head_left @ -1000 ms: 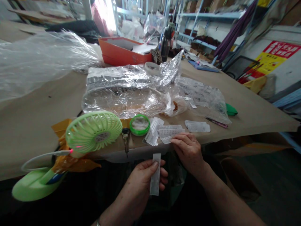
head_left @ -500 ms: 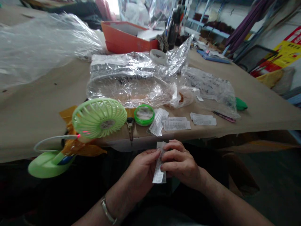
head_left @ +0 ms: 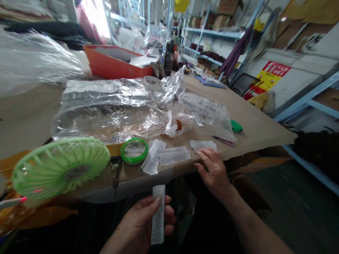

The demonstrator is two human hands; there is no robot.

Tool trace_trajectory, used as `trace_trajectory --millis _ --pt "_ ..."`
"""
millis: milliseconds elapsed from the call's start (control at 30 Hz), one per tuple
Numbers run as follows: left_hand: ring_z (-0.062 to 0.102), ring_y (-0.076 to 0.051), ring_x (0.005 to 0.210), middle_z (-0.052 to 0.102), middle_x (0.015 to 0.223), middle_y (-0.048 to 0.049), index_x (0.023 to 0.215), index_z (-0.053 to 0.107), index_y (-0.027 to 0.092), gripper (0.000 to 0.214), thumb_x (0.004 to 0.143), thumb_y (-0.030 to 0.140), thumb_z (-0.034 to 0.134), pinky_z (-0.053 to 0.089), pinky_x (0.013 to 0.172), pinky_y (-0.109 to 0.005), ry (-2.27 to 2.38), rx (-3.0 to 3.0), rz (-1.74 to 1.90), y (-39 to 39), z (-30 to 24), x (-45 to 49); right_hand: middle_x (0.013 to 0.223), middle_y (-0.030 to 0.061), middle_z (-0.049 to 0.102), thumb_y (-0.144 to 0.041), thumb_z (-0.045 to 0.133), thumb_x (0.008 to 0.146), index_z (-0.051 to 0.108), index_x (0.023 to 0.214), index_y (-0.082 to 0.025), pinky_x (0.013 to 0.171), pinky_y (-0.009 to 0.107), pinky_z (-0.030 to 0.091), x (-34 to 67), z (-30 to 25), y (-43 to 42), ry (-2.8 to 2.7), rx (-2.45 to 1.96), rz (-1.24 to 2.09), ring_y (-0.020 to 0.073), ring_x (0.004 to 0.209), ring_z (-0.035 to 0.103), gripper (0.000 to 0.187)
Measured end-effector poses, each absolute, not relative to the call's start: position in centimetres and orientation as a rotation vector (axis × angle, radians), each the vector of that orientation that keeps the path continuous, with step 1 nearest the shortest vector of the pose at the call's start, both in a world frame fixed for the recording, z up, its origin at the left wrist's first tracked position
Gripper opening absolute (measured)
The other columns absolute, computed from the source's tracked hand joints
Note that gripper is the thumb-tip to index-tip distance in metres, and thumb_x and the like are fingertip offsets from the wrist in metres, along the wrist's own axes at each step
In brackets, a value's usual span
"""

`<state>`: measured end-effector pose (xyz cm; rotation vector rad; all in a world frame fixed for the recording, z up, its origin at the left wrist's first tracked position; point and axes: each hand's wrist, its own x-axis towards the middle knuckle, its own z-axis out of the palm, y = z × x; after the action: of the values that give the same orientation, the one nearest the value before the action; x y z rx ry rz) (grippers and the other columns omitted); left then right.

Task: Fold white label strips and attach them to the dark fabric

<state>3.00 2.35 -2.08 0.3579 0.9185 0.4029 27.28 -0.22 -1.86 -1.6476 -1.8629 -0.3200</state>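
Below the table edge, my left hand is closed on a narrow white printed paper strip, held upright. My right hand reaches to the table edge, fingers spread, with its fingertips on a small stack of white printed labels. More printed label strips lie fanned out on the table between my hands, beside a round green-rimmed container.
A green mini fan stands at the near left. Clear plastic bags cover the brown table. An orange tray sits at the back; a pen and a green object lie right. Blue shelving stands behind.
My right hand left the strip held by my left hand and moved right and up to the label stack on the table. The view swung to the right.
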Motion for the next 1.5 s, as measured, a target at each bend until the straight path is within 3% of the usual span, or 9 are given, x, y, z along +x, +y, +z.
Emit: trace_trajectory --millis 100,200,500,633,733,867,1033,1333,1500 --pt "0.066 -0.018 0.059 0.070 0.066 -0.0071 0.081 0.070 0.010 0.021 0.069 0.026 0.076 0.054 0.056 -0.030 0.926 0.354 0.391 2.1 -2.3 3.3 0.121 0.0167 0.057 -0.036 0.059 0.085 0.055 0.123 -0.012 0.094 0.053 0.040 29.5 -2.1 -0.1 -1.892 -1.923 -0.477 0.0342 0.114 0.046 0.046" --pt "0.066 -0.018 0.059 0.070 0.065 -0.0071 0.081 0.070 0.010 0.023 0.068 0.027 0.077 0.054 0.055 -0.029 0.933 0.354 0.392 1.8 -2.4 3.5 0.117 0.0126 0.061 -0.026 0.055 0.088 0.059 0.119 -0.015 0.093 0.050 0.040 30.0 -2.6 -0.5 -1.949 -1.925 -0.516 0.0310 0.111 0.048 0.033" --pt "0.066 -0.018 0.058 0.070 0.064 -0.0066 0.081 0.070 0.010 0.021 0.068 0.025 0.077 0.054 0.056 -0.029 0.951 0.356 0.389 1.8 -2.4 3.3 0.090 0.0047 0.067 -0.016 0.055 0.087 0.067 0.094 -0.023 0.082 0.039 0.048 31.1 -2.4 -0.5 -1.735 -1.557 -0.331 0.0198 0.088 0.060 0.015" --pt "0.065 -0.018 0.057 0.070 0.065 -0.0081 0.081 0.070 0.009 0.019 0.071 0.025 0.073 0.054 0.056 -0.031 0.888 0.362 0.385 1.7 -1.9 3.4 0.093 0.0032 0.064 -0.010 0.058 0.084 0.066 0.095 -0.026 0.087 0.042 0.048 26.5 -1.6 -1.1 -1.604 -1.315 -0.157 0.0208 0.097 0.059 0.021" --pt "0.065 -0.018 0.058 0.070 0.067 -0.0081 0.080 0.070 0.009 0.015 0.072 0.022 0.071 0.053 0.056 -0.030 0.842 0.337 0.435 1.8 -1.4 3.4 0.092 0.0028 0.064 -0.012 0.061 0.083 0.066 0.094 -0.025 0.085 0.040 0.050 21.5 -1.9 -1.4 -1.814 -1.096 0.043 0.0209 0.102 0.056 0.018" --pt "0.060 -0.011 0.054 0.067 0.064 -0.0045 0.075 0.070 0.008 0.010 0.067 0.014 0.073 0.045 0.050 -0.018 0.797 0.252 0.559 2.0 -1.5 2.8 0.083 0.0001 0.067 -0.014 0.061 0.084 0.068 0.088 -0.023 0.085 0.036 0.049 17.4 -3.2 -1.4 -2.022 -0.975 0.056 0.0171 0.094 0.057 0.012" --pt "0.060 -0.010 0.055 0.068 0.066 -0.0048 0.076 0.071 0.007 0.012 0.067 0.013 0.074 0.042 0.050 -0.017 0.749 0.181 0.608 2.1 -2.0 2.0 0.082 -0.0015 0.069 -0.014 0.058 0.086 0.067 0.085 -0.024 0.093 0.038 0.045 17.0 -4.0 -1.0 -2.137 -0.953 0.059 0.0165 0.095 0.060 0.013" --pt "0.060 -0.010 0.056 0.068 0.066 -0.0041 0.079 0.070 0.007 0.013 0.068 0.014 0.074 0.043 0.051 -0.017 0.674 0.170 0.610 1.6 -2.3 1.8 0.086 -0.0014 0.071 -0.014 0.056 0.087 0.066 0.088 -0.023 0.098 0.040 0.041 17.5 -3.6 -0.9 -2.253 -0.914 0.160 0.0177 0.099 0.058 0.014" --pt "0.060 -0.010 0.054 0.067 0.066 -0.0040 0.079 0.068 0.008 0.010 0.074 0.017 0.070 0.044 0.050 -0.018 0.704 0.209 0.596 1.7 -2.5 1.5 0.092 0.0046 0.069 -0.021 0.062 0.084 0.062 0.105 -0.021 0.090 0.042 0.047 17.5 -3.2 -1.2 -2.089 -0.886 0.297 0.0217 0.099 0.058 0.021"
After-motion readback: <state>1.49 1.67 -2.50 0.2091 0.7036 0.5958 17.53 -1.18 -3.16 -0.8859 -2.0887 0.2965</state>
